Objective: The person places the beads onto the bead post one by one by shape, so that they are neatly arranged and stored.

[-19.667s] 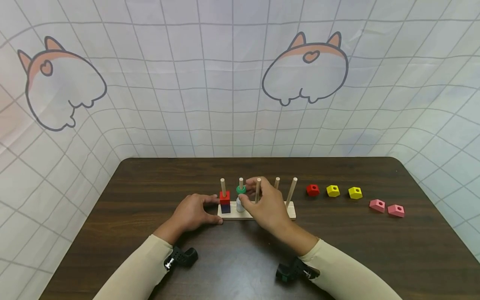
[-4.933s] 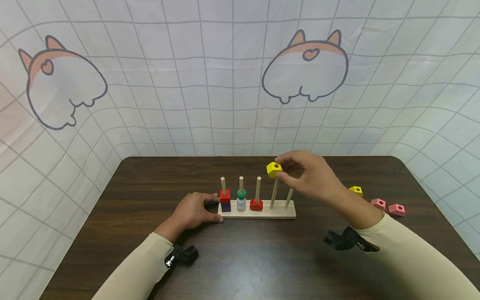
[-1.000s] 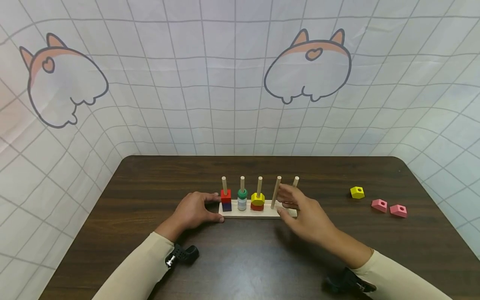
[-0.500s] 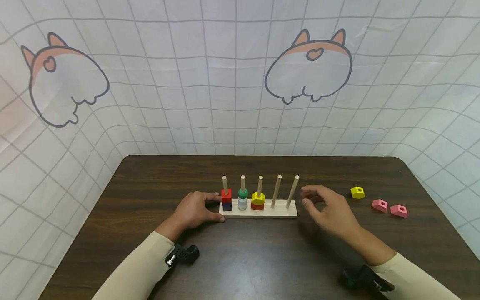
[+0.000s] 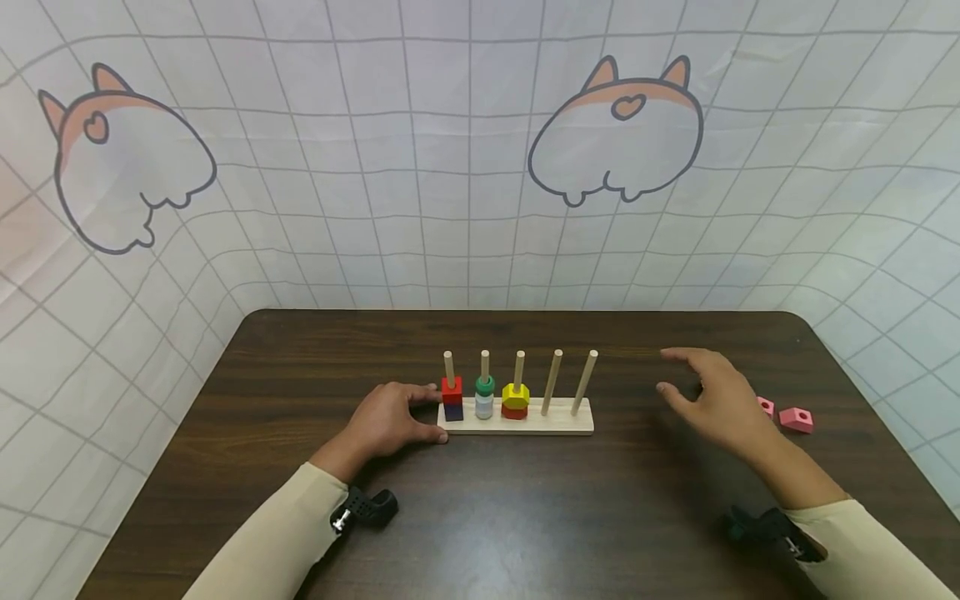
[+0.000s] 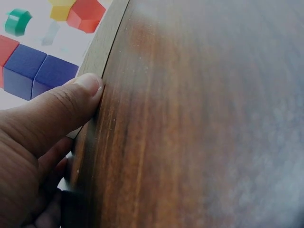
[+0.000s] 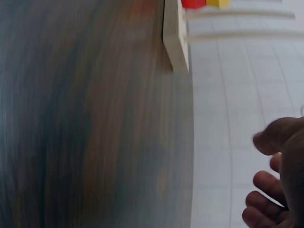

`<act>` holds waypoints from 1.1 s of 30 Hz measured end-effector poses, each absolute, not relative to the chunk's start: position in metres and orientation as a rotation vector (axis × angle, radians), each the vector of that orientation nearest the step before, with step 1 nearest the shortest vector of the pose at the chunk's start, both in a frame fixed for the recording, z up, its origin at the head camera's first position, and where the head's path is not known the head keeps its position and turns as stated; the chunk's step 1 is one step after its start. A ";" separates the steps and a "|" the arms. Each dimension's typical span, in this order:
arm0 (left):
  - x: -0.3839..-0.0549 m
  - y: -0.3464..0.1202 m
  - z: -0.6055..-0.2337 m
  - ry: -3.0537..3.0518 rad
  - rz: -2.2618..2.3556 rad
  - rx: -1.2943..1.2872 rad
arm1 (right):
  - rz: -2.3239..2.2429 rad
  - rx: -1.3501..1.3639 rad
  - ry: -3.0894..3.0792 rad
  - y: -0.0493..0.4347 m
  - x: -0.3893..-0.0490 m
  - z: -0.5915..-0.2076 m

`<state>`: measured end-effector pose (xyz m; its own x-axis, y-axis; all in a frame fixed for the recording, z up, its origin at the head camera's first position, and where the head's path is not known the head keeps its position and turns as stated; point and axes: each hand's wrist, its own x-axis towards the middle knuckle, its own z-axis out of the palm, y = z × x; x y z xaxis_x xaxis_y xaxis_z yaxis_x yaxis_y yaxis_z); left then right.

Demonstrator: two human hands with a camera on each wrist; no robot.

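My left hand (image 5: 386, 421) holds the left end of a wooden peg board (image 5: 558, 426), thumb (image 6: 66, 107) along its front edge in the left wrist view. On the first peg a red cube (image 5: 452, 390) sits over a dark blue one (image 5: 453, 412). The second bears a green ring (image 5: 484, 387) above a white piece (image 5: 483, 407); the third, a yellow block (image 5: 515, 396) above a red one (image 5: 514, 413). Two bare pegs follow. Right of the board, my right hand (image 5: 720, 404) hovers with thumb and fingers apart, holding nothing. It hides the loose yellow block.
Two pink blocks, one partly covered by the right hand (image 5: 766, 407) and the other in full sight, the farther pink block (image 5: 796, 420), lie at the right of the dark wooden table (image 5: 480, 517). A white gridded cloth (image 5: 465, 167) hangs behind the table's far edge.
Since 4.9 s ago the yellow block has gone onto the third peg, over the red one. In the last second my right hand, without a block, has moved right from the pegs. My left hand stays put.
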<state>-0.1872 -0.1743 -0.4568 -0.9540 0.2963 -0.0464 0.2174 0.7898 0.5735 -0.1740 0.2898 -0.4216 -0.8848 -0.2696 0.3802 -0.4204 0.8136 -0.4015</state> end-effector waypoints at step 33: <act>-0.188 -0.173 -0.455 2.842 0.870 0.390 | 0.504 0.361 -3.066 0.355 -0.202 -0.427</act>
